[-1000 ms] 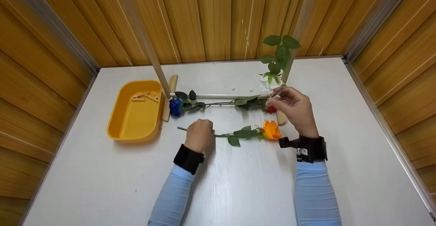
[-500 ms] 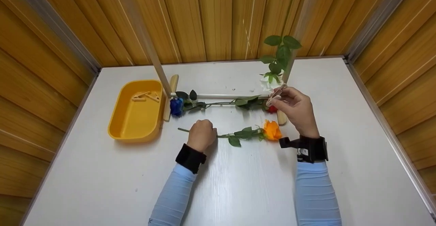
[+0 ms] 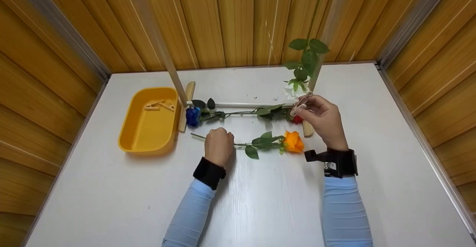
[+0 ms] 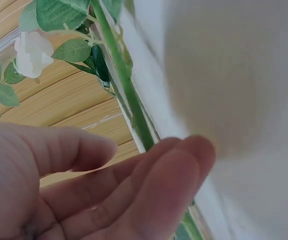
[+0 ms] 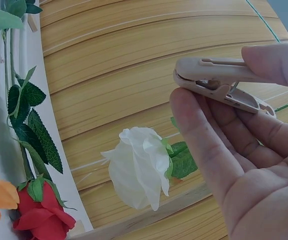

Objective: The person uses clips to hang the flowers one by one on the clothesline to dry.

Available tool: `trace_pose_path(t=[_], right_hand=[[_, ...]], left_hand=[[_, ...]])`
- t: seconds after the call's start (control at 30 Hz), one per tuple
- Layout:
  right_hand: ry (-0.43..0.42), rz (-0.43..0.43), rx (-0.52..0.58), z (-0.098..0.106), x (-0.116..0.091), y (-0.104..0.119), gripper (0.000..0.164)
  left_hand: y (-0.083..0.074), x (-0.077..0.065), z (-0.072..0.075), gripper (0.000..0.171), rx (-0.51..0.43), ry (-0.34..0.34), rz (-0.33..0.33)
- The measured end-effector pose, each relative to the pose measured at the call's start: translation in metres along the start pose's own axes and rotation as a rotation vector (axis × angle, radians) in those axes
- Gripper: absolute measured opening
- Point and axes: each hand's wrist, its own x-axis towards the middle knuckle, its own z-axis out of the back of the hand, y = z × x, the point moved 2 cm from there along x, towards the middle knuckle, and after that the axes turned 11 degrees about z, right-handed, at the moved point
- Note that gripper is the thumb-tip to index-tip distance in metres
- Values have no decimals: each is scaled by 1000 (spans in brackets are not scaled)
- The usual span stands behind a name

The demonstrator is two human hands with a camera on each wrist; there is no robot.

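Observation:
My left hand [image 3: 218, 146] grips the green stem of an orange rose [image 3: 293, 141] over the white table; the blossom points right and a short stem end sticks out on the left. In the left wrist view the stem [image 4: 126, 85] runs behind the curled fingers [image 4: 169, 185], with the thumb standing apart from them. My right hand [image 3: 322, 118] pinches a beige clothespin [image 5: 219, 82] between thumb and fingers, its jaws together on nothing. Close behind that hand a white rose [image 5: 138, 165] hangs head down. A red rose [image 5: 44, 215] lies below it, partly hidden in the head view.
A yellow tub [image 3: 124, 135] with several clothespins [image 3: 158, 105] stands left. Beside it, a frame with two wooden uprights [image 3: 169, 64] and a white crossbar [image 3: 245, 105] rises from the table. A blue rose [image 3: 193, 116] lies at its left foot. Wood-patterned walls close the back and sides.
The left hand has shifted slightly away from me, and the orange rose has moved with it, a little up and left. The right hand with the clothespin stays in place.

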Motion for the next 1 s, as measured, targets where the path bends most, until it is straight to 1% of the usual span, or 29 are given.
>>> trace_pose_path(t=[0.13, 0.23, 0.3, 0.43, 0.5, 0.57, 0.73, 0.87, 1.0], right_hand=[[-1, -2, -5, 0, 1, 0, 29], [3, -1, -4, -1, 2, 0, 29], [6, -1, -6, 0, 2, 0, 29], [9, -5, -11, 0, 2, 0, 29], [9, -7, -11, 0, 2, 0, 29], [7, -8, -9, 0, 2, 0, 29], [-3, -6, 0, 0, 1, 0, 29], [-3, -10, -11, 0, 1, -1, 29], [4, -15, -30, 1, 0, -2, 30]], left_hand=[[-2, 1, 3, 25, 15, -84, -24], [-2, 1, 3, 20, 52, -104, -41], [-2, 0, 3, 15, 81, -83, -48], [0, -2, 1, 11, 120, 5, -49], [0, -3, -1, 11, 145, 35, -60], [1, -5, -2, 13, 179, 45, -84], [2, -7, -5, 15, 246, 38, -140], [2, -7, -5, 14, 236, 69, -147], [1, -5, 0, 14, 163, 113, -144]])
